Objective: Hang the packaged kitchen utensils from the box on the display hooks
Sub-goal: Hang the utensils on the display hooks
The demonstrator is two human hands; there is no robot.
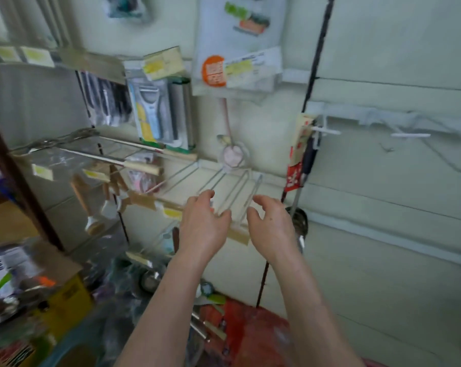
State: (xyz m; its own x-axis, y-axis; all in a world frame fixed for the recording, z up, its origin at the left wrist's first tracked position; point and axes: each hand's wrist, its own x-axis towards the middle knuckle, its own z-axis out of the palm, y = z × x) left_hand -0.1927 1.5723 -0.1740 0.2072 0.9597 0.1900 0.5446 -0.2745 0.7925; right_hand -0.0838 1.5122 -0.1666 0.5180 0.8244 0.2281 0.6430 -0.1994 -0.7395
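- Head view, centre of frame: left grip (203, 223) released, fingers loosely curved, holding nothing that can be made out.
- Just right of it: right grip (271, 223), likewise released, thumb and fingers curved toward the left grip, apart from it.
- Directly above and between both: bare wire display hooks (232, 186) jutting from the pale wall panel (383, 181); left fingertips near the hook tips, contact too blurred to tell.
- Below the gap between the grips: tan price label (240, 235).
- Lower left of frame: yellow cardboard box (67, 298), flaps open, packaged utensils (4, 284) inside, well apart from both grips.
- Upper centre-left: packaged peeler (150, 115) hanging, dark-handled packs (107, 102) beside it.
- Right of the hooks: red-carded pack (298, 154) hanging; round metal utensil (302, 221) below it, just beside the right grip.
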